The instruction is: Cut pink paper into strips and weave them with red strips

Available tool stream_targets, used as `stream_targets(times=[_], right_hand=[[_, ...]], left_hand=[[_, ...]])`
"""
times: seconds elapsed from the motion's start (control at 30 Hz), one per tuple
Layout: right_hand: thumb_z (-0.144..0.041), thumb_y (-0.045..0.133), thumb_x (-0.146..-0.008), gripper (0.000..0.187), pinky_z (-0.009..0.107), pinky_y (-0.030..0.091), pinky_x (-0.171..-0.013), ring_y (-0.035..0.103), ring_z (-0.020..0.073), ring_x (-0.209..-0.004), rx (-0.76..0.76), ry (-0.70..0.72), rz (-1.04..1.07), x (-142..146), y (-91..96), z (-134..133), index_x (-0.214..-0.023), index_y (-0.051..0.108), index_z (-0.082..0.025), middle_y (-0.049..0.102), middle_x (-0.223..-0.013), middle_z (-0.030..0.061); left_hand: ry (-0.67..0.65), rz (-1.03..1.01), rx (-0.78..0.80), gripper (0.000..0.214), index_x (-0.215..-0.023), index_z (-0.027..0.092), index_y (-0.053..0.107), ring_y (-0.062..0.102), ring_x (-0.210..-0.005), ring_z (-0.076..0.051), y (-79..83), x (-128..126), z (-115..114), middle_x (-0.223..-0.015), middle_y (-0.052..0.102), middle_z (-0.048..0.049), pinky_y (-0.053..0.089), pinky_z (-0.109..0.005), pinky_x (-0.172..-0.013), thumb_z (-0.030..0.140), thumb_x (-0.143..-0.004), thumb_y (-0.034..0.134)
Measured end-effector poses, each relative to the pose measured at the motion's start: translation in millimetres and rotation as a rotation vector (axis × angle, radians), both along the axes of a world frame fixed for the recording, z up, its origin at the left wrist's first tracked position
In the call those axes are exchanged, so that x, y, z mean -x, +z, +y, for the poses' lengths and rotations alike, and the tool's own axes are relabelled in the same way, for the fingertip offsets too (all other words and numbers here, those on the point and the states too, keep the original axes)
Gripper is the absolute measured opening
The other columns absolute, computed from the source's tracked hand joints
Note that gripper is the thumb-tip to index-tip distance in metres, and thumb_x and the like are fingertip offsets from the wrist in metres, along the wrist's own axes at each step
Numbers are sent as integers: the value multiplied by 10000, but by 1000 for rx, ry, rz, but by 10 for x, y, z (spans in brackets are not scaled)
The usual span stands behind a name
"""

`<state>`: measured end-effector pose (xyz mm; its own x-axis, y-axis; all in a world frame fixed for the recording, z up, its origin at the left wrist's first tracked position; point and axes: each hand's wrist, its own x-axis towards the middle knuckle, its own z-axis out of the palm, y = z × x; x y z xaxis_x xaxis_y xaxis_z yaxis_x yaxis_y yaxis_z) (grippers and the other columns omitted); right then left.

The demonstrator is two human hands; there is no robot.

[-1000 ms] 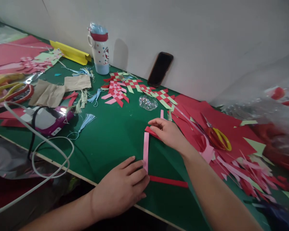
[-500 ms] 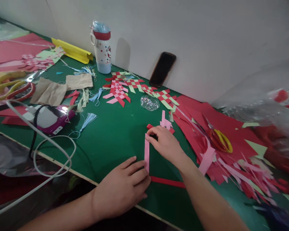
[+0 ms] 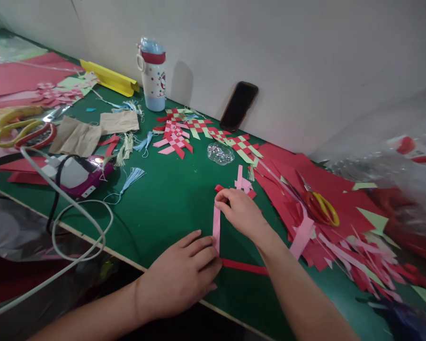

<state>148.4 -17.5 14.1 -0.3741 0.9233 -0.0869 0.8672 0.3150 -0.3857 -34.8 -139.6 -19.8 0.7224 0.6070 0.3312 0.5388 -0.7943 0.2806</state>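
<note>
Pink strip (image 3: 216,226), narrow: far end pinched in fingers of right hand (image 3: 239,208), near end hidden by left hand (image 3: 184,272), grip indiscernible; beyond pink strip, bead dish (image 3: 220,153); rightward, red strip (image 3: 244,266).

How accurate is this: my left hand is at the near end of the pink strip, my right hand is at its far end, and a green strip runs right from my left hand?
Not quite: the head view shows a red strip, not a green one, running right from your left hand. Your right hand is indeed at the far end of the pink strip, your left at the near end.
</note>
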Motion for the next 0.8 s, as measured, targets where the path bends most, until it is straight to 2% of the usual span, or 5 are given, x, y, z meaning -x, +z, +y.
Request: stream_targets(times=[0.1,0.23,0.33,0.57,0.8], right_hand=[[-185,539,-859,130,351,428,-800,587,209,-882,-25,26,-13,5,4,-16,-757,613,-219,655,-853,41],[-229,541,-891,96,375,444,-820,591,232,-948,-70,-5,-23,-10,-3,-46,-926,630,-214,654,-998,82],[-261,569,-886,73,359,447,-770,595,222,-880,-69,-17,-37,-18,11,-32,-874,627,-220,650,-932,63],[-194,579,-841,126,309,430,-716,583,181,-797,-58,6,-30,3,39,-4,-717,580,-215,616,-821,26],[-183,505,-886,102,311,447,-691,616,185,-777,-106,0,64,-53,8,-113,-820,571,-225,661,-810,15]], left_hand=[[4,0,15,342,-1228,170,571,526,-1268,-226,5,-1,1,-1220,621,-63,355,-419,-1149,385,-961,571],[-10,1,32,344,-1227,171,574,518,-1273,-234,23,2,6,-1194,628,-59,343,-430,-1162,386,-959,575],[3,-12,27,342,-1213,174,582,503,-1288,-244,28,0,7,-1209,616,-59,352,-432,-1160,386,-945,597],[26,-17,13,348,-1205,192,594,491,-1295,-252,16,-6,-2,-1230,599,-61,369,-422,-1157,421,-943,593],[28,-25,27,354,-1187,192,596,469,-1317,-267,61,-5,-5,-1210,589,-54,377,-450,-1157,408,-911,644]])
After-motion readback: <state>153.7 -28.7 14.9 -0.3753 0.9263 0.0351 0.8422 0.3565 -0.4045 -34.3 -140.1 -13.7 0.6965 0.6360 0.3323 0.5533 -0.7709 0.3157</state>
